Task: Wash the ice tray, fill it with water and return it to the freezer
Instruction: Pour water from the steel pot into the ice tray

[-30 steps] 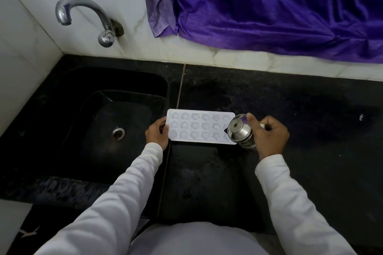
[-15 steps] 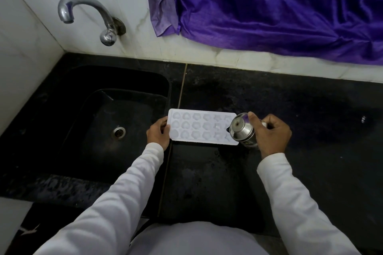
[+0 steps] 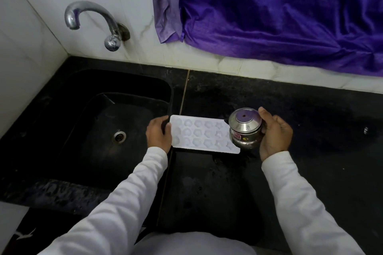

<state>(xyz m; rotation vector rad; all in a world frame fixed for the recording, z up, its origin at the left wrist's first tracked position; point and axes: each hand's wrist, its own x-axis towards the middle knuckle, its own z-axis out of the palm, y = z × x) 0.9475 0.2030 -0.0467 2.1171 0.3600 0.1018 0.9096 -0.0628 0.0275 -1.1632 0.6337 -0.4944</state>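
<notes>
The tray (image 3: pixel 204 134) lies flat on the counter (image 3: pixel 207 182) between the grips — the left grip (image 3: pixel 158 134) holds one end, the right grip (image 3: pixel 273 132) is wrapped round a steel pot (image 3: pixel 244 130) held over the other. The step looks like filling: tip the pot gently, working toward the left grip row by row, and keep the tray level — a fast pour would likely splash out of the shallow cells.

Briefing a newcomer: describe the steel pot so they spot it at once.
Find the black counter right of the sink. At the white ice tray's right end, the right hand grips the pot. Unlike the flat tray, it is round, shiny steel.
</notes>
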